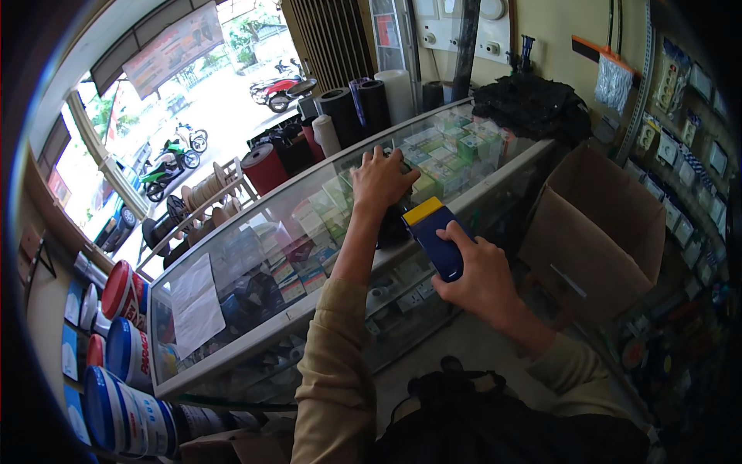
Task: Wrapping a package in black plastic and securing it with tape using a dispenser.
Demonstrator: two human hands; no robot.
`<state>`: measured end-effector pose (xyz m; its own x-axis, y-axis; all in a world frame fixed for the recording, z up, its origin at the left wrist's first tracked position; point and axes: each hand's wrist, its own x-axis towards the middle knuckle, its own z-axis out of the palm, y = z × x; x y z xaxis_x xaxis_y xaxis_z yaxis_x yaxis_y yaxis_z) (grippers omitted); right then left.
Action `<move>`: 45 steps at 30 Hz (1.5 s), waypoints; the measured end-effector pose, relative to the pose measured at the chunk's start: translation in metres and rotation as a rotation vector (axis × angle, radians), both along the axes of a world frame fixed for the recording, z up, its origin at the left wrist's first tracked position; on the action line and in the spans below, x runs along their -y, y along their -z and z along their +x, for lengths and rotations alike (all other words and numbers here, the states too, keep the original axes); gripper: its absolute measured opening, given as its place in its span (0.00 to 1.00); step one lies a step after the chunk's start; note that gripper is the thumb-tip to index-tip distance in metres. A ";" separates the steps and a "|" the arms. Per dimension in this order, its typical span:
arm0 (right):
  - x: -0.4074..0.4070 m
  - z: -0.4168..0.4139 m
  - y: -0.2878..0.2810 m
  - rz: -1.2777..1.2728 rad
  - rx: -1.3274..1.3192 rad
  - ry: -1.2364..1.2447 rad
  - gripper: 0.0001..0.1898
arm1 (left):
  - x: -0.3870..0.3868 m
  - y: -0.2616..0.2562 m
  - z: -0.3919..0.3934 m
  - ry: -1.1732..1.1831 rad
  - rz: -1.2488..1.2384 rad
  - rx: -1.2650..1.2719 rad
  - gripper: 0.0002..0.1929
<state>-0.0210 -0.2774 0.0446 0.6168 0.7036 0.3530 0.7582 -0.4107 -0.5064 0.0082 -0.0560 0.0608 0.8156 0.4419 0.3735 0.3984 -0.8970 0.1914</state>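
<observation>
My left hand (379, 177) reaches over the glass top of a display counter (324, 307), its spread fingers on or around a dark object (400, 203) that the hand and wrist partly hide; what it is cannot be told. In my right hand (484, 272) is a flat dark-blue box or case (436, 240) with a yellow end, held tilted at the counter's front edge close to the dark object. The yellow end points up and to the left. Small green and white boxes (443, 165) show through the glass. A white paper sheet (198, 307) lies on the counter's left part.
An opened cardboard box (585, 249) stands right of the counter. Black cloth or plastic (530, 104) is heaped on its far right end. Rolls of material (342, 116) stand along its back side. Paint buckets (130, 412) line the left. Packaged electrical fittings (666, 151) hang at right.
</observation>
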 end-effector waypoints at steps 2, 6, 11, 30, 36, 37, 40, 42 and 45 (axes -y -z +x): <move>0.001 0.006 0.005 0.006 -0.047 0.006 0.31 | 0.006 0.001 0.006 0.033 0.012 -0.018 0.27; -0.022 0.040 -0.033 -0.065 -0.077 -0.006 0.31 | 0.015 0.001 0.015 0.045 0.156 0.023 0.26; -0.066 0.067 -0.044 -1.125 -0.311 -0.158 0.25 | -0.010 0.010 0.001 0.029 0.147 0.060 0.25; -0.103 0.209 0.019 0.286 0.291 0.006 0.08 | -0.028 0.023 0.004 0.085 0.152 0.396 0.39; -0.139 0.232 0.057 0.154 0.395 0.095 0.09 | -0.027 0.039 0.000 0.069 0.431 0.496 0.42; -0.140 0.236 0.062 0.144 0.421 0.091 0.09 | -0.027 0.041 -0.001 0.029 0.363 0.470 0.45; -0.140 0.246 0.075 0.067 0.437 0.074 0.10 | -0.033 0.036 0.002 -0.002 0.277 0.424 0.47; -0.138 0.249 0.078 0.052 0.435 0.057 0.11 | -0.042 0.027 0.009 -0.005 0.214 0.408 0.47; -0.125 0.240 0.062 -0.001 0.495 0.067 0.17 | -0.075 0.019 0.019 0.016 0.153 0.376 0.38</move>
